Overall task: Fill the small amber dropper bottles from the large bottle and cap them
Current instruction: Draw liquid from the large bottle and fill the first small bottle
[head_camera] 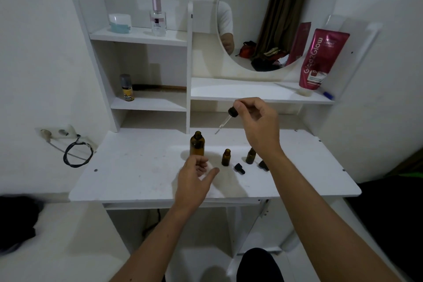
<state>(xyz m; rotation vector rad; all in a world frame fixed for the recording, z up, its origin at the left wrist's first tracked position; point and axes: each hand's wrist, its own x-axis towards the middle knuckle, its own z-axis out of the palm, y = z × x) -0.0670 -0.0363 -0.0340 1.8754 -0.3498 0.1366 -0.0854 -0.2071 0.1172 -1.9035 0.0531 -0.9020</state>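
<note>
Right grip (254,117) raised above the counter (137,178), pinching the black cap of the large bottle's dropper (225,119) between thumb and fingertips, glass pipette slanted down and to the left of that pinch, its tip hanging clear of the counter and above everything on it. Held so, most likely, to keep the wet glass off the surface and ready to dip or dispense. Down and left of the pinch, the large amber bottle (197,144) upright and uncapped, mouth free to receive the pipette. Left grip (194,181) hovering just in front of that bottle, fingers loosely spread and holding nothing, thumb pointed right; probably poised to steady the bottle, though not touching it as far as could be told. Almost straight below the right grip, a small amber bottle (226,157) standing open; a second small bottle (251,155) partly hidden behind the right wrist. Two small black dropper caps, one (239,168) lying just in front of the first small bottle and another (263,165) by the wrist, laid aside so the necks stayed open for filling. Liquid levels in the small bottles too dark to judge. Capping evidently not yet done.
</note>
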